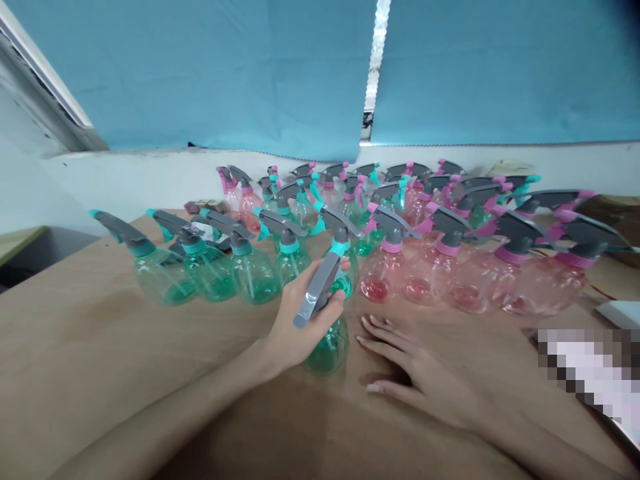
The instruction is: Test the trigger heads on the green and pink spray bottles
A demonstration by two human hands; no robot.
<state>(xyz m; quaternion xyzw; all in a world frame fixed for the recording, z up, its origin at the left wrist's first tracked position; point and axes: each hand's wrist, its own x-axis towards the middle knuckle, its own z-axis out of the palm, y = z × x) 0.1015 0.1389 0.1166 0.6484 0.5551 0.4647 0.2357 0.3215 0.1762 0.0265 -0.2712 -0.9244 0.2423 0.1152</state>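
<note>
The left hand [295, 317] is closed around the neck of a green bottle [326, 350], its grey head [320, 290] showing above the fingers; whether the base touches the surface [100, 373], I cannot tell. The bottle is nearer the surface's near edge than the row behind: five green bottles [255, 277] toward the left edge, then four pink bottles [430, 275] rightward. More bottles [350, 210] crowd the far edge. The right hand [415, 363] lies spread on the surface, holding nothing, just right of the held bottle.
</note>
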